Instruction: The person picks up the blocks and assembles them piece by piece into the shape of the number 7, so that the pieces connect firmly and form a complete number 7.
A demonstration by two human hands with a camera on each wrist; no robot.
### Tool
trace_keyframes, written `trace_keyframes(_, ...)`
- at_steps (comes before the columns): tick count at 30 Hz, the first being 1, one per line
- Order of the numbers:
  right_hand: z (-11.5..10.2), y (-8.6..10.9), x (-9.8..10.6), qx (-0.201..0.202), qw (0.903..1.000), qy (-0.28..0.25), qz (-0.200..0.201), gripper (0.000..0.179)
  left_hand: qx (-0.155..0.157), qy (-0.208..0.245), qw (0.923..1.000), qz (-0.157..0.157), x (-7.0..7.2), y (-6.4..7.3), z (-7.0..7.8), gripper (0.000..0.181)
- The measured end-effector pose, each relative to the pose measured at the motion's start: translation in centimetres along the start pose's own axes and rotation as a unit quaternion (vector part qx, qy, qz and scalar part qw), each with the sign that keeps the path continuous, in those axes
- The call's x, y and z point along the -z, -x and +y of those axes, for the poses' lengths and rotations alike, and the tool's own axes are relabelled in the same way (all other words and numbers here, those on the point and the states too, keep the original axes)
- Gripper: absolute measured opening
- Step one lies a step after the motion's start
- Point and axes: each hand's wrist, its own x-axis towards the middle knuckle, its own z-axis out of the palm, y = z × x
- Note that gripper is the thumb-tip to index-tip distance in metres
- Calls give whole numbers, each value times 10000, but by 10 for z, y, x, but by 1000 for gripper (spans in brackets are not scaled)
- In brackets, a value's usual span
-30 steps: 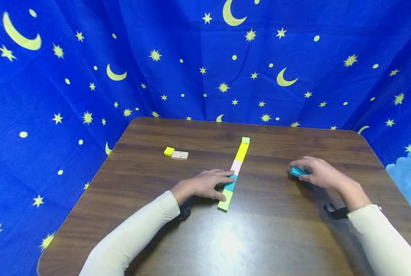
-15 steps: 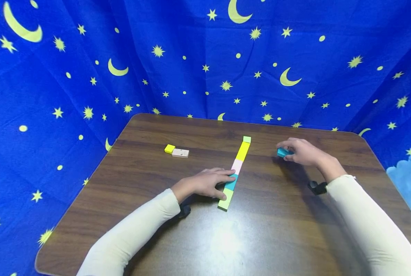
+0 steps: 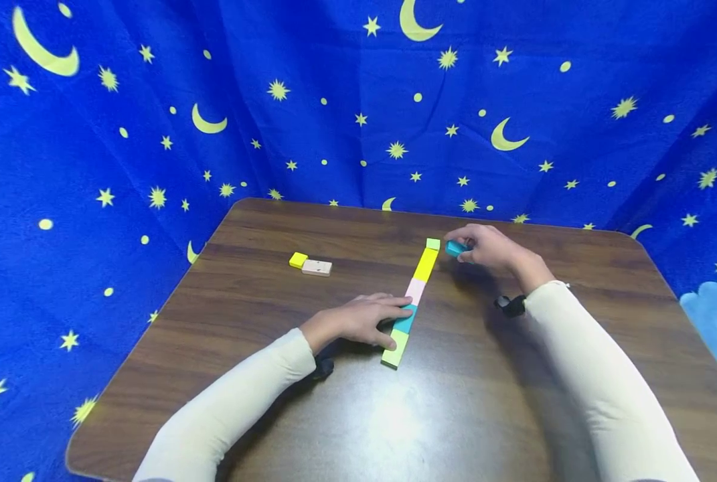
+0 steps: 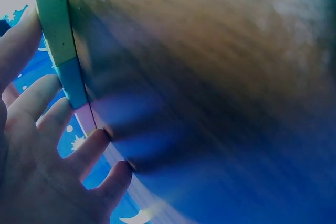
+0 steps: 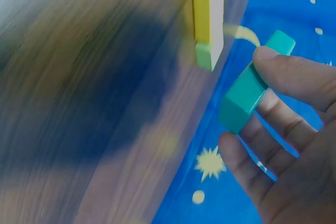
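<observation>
A straight row of blocks lies on the table: a light green block [image 3: 396,349] nearest, then teal [image 4: 72,82], a pink block [image 3: 415,291], a yellow block [image 3: 426,266] and a short green block [image 3: 433,244] at the far end. My left hand [image 3: 358,321] rests along the row's left side, fingers spread, touching the near blocks with fingertips and thumb. Just right of the row's far end, my right hand [image 3: 493,249] pinches a loose teal block [image 5: 244,95] between thumb and fingers. In the right wrist view that block is apart from the row.
A small yellow block [image 3: 298,260] and a whitish block [image 3: 316,268] lie together on the brown wooden table [image 3: 256,314], left of the row. Behind the table hangs a blue star-and-moon cloth [image 3: 334,80].
My right hand has carried the teal block leftward and away from me, from the table's right side to near the row's far end. The left hand has stayed in place.
</observation>
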Motion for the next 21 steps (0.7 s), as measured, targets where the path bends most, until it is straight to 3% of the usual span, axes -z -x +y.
trace_keyframes(13, -28, -41, -17, 388, 9992, -125, -62, 44, 9, -2, 10000, -15, -1, 0, -2, 71)
trace_keyframes(21, -46, -65, -16, 153, 9991, 165, -354, 47, -20, -18, 10000, 41, 0, 1, 0, 71)
